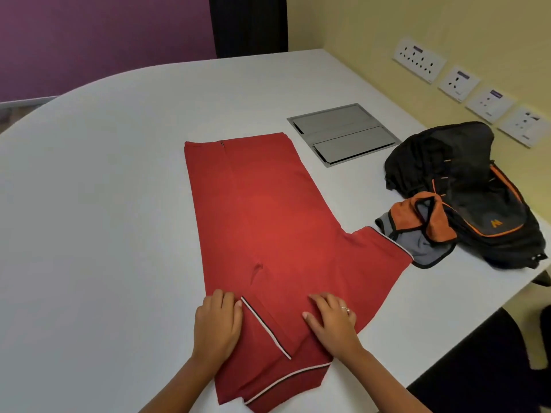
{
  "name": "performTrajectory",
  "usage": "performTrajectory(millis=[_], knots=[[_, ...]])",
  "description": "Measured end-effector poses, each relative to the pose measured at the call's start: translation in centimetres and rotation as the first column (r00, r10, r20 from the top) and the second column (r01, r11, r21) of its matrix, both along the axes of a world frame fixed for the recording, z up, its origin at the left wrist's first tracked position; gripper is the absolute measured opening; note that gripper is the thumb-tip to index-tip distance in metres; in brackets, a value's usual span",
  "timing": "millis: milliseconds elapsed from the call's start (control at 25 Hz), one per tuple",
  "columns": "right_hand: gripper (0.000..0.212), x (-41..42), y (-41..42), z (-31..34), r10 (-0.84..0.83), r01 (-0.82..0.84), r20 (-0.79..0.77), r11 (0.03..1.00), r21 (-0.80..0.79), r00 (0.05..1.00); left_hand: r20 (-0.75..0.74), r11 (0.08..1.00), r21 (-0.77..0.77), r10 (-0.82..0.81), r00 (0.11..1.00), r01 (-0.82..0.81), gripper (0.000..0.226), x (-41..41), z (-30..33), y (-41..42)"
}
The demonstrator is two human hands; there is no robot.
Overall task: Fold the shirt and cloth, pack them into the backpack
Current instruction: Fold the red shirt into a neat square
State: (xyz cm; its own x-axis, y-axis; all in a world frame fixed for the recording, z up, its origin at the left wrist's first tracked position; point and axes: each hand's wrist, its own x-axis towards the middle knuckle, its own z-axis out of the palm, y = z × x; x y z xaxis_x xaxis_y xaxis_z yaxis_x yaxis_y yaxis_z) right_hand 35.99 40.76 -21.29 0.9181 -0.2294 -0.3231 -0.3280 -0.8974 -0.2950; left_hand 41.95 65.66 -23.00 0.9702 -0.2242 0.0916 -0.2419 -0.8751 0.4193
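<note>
Your left hand [217, 324] and right hand [331, 321] press flat, fingers together, on the red polo shirt [262, 222]; its unfolded sleeve juts right, nearer your right hand.

Shirt [262, 222], centre of frame: red knit cloth, matt, smooth, with white and dark woven trim at sleeve and collar edges. Cloth [417, 231], right of centre: orange and grey fabric, soft matt nap, black stitched border. Backpack [465, 186], right: black synthetic fabric, matt, slightly creased, orange piping, part of it mesh-like. Table [119, 174]: white, smooth, matt to faint satin, laminate look. Cable hatch [343, 134], upper centre-right: brushed grey metal, dull sheen. 4 socket plates [419, 59], upper right wall: white plastic, glossy. Ring [345, 309] on right hand: shiny metal.
</note>
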Motion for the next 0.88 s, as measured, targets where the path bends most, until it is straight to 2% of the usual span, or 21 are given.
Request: performTrajectory(millis=[80,160,240,320,400,480,600,680,760,880], knots=[[0.052,0.9,-2.9,0.1,-0.224,0.221,0.107,0.975,0.04,0.969,-0.003,0.999,-0.004,-0.045,0.999,0.045,0.041,0.7,0.7,-3.2],[0.053,2.0,-6.1,0.6,-0.501,0.488,0.144,0.865,0.118,0.854,-0.04,0.993,0.064,-0.099,0.994,0.102,0.049,1.3,0.7,-6.5],[0.06,2.7,-9.3,0.8,-0.644,0.623,0.15,0.765,0.167,0.75,-0.112,0.981,0.144,-0.118,0.987,0.134,0.056,1.5,-0.1,-9.1],[0.068,3.1,-12.4,0.4,-0.672,0.643,0.124,0.737,0.208,0.73,-0.191,0.974,0.194,-0.077,0.979,0.115,0.063,1.1,-1.3,-10.8],[0.073,3.4,-14.6,0.2,-0.728,0.669,0.078,0.661,0.341,0.681,-0.228,0.975,0.213,-0.016,0.974,0.066,0.071,0.1,-2.5,-11.4],[0.07,3.7,-16.0,0.4,-0.815,0.71,0.023,0.518,0.477,0.579,-0.212,0.979,0.202,0.043,0.976,0.001,0.074,-1.0,-3.1,-11.6],[0.068,4.3,-17.2,0.4,-0.903,0.771,-0.112,0.284,0.569,0.415,-0.175,0.977,0.206,0.099,0.98,-0.062,0.072,-2.0,-3.4,-12.0],[0.055,4.8,-17.8,0.1,-0.911,0.762,-0.199,0.164,0.627,0.36,-0.172,0.972,0.224,0.116,0.978,-0.076,0.073,-2.1,-3.4,-12.2],[0.027,5.1,-18.1,-0.2,-0.898,0.726,-0.262,0.087,0.682,0.354,-0.173,0.97,0.228,0.13,0.976,-0.089,0.074,-2.1,-3.7,-12.3],[0.022,6.1,-18.1,0.4,-0.883,0.65,-0.332,-0.041,0.759,0.331,-0.188,0.969,0.236,0.12,0.975,-0.074,0.074,-2.1,-4.0,-12.3]])
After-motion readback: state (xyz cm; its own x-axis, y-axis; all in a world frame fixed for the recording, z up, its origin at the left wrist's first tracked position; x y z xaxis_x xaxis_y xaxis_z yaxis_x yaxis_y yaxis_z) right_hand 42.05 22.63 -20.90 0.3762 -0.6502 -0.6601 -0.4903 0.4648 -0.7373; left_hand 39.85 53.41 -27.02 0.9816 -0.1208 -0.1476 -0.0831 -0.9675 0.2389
